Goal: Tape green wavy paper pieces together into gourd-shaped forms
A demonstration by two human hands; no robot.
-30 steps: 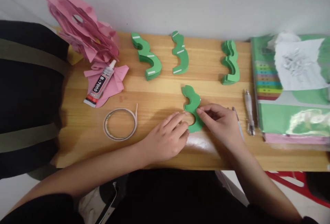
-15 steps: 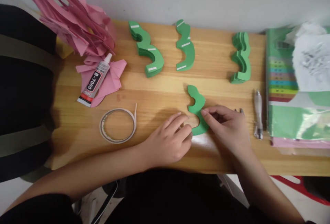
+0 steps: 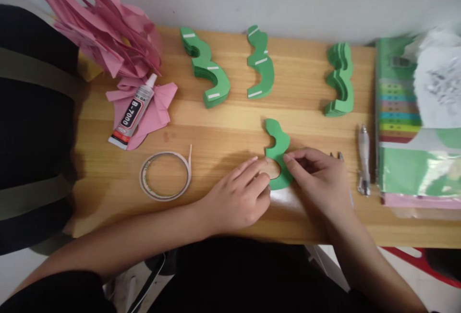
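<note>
A wavy green paper cutout (image 3: pixel 280 136) lies on the wooden table in front of me. My right hand (image 3: pixel 320 174) pinches its right edge between thumb and forefinger. At its lower left end, the curled fingers of my left hand (image 3: pixel 245 193) close on the tip; the thumb is mostly hidden. Farther back are two stacks of similar green cutouts with white tape strips, a left stack (image 3: pixel 219 82) and a middle stack (image 3: pixel 265 80). A third stack (image 3: pixel 346 82), with no strips showing, stands to the right. Left of my left hand lies a roll of white tape (image 3: pixel 189 171), its end loose.
A B-7000 glue tube (image 3: pixel 131 114) rests on folded pink paper (image 3: pixel 162 104), beside a large pink paper form (image 3: pixel 126 39). On the right are a pen (image 3: pixel 364 159) and a plastic-wrapped paper pack (image 3: pixel 414 164). Metal tips, perhaps scissors, show behind my right hand. A dark bag (image 3: pixel 32 126) stands left.
The view has shifted slightly, so things at the right sit a little farther right. Both hands keep nearly the same place on the green cutout.
</note>
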